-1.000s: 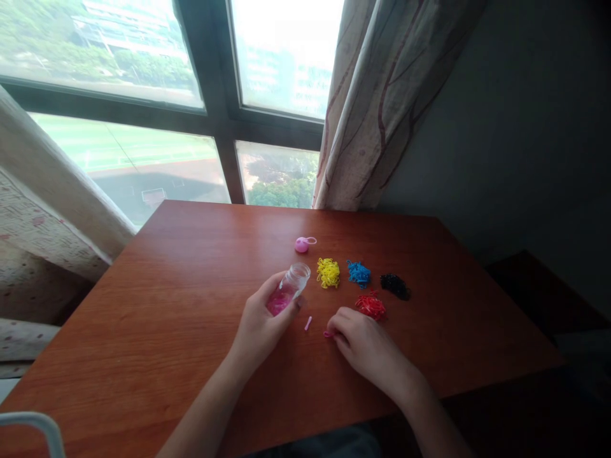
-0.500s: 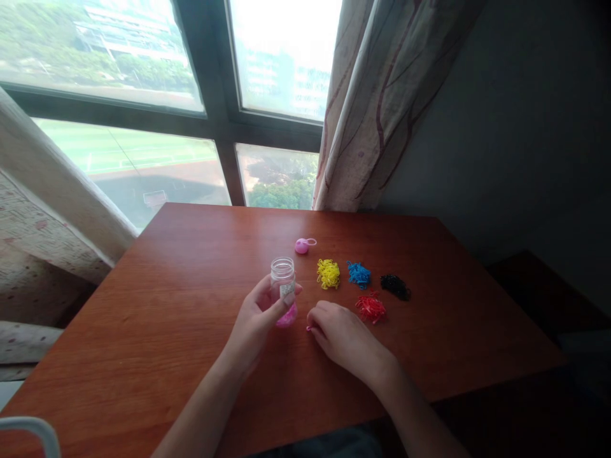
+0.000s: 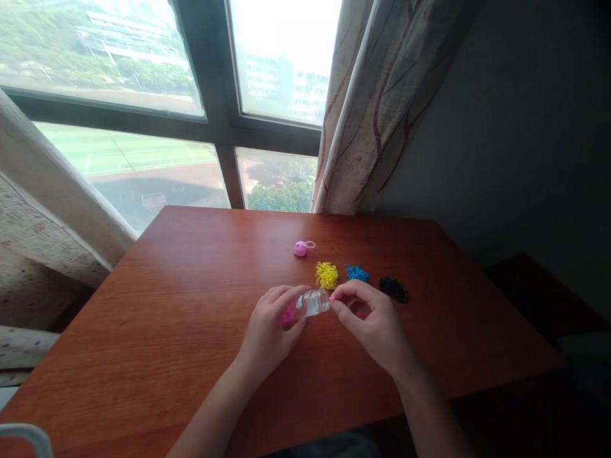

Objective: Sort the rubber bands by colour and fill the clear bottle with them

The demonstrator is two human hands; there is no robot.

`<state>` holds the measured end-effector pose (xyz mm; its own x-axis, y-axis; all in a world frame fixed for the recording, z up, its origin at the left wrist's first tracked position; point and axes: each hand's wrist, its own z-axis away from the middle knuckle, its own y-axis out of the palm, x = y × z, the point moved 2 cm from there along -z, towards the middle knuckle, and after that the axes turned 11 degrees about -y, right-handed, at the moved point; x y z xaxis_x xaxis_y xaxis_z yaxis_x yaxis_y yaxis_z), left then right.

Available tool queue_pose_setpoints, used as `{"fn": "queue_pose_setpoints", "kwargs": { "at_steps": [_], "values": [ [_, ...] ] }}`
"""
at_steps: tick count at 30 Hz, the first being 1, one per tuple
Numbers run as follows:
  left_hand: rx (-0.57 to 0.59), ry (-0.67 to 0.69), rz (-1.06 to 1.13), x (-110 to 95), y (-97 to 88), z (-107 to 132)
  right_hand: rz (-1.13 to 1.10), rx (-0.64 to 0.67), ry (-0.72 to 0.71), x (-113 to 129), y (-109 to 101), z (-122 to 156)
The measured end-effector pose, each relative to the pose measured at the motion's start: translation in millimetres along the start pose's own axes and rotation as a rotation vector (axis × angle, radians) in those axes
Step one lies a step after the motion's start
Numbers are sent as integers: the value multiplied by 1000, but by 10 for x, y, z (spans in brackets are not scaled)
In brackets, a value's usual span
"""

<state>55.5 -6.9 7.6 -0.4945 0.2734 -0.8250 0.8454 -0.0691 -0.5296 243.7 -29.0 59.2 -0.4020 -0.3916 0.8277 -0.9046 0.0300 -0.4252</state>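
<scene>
My left hand [image 3: 275, 321] is wrapped round a small clear bottle [image 3: 315, 303], tipped on its side with its open mouth to the right. Pink bands [image 3: 287, 317] show inside, near its base. At the mouth, my right hand [image 3: 375, 321] pinches a small pink band [image 3: 331, 299] between thumb and forefinger. Beyond the hands lie a yellow pile of small rubber bands [image 3: 327, 275], a blue pile [image 3: 357, 273] and a black pile [image 3: 394, 289]. The red pile [image 3: 361, 314] is mostly hidden behind my right hand.
A pink rounded cap with a loop [image 3: 300, 249] lies on the wooden table [image 3: 191, 286], past the yellow pile. A window and curtains [image 3: 353, 127] stand behind the far edge. A white curved tube [image 3: 28, 432] shows at the lower left.
My left hand has tilted the bottle from upright to lying sideways, mouth right. My right hand has risen from the table with the pink band to the bottle's mouth.
</scene>
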Motion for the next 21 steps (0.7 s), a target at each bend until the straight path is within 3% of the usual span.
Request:
{"fn": "queue_pose_setpoints", "kwargs": {
  "at_steps": [11, 14, 18, 21],
  "values": [
    [40, 20, -16, 7, 41, 24, 125, 60, -32, 21, 30, -11],
    [64, -64, 125, -22, 23, 15, 120, 3, -46, 17, -24, -11],
    [114, -293, 496, -28, -11, 2, 115, -87, -26, -66, -140, 7],
    [143, -349, 602, -42, -27, 4, 124, -128, 12, -166, -244, 38]
  ]
}}
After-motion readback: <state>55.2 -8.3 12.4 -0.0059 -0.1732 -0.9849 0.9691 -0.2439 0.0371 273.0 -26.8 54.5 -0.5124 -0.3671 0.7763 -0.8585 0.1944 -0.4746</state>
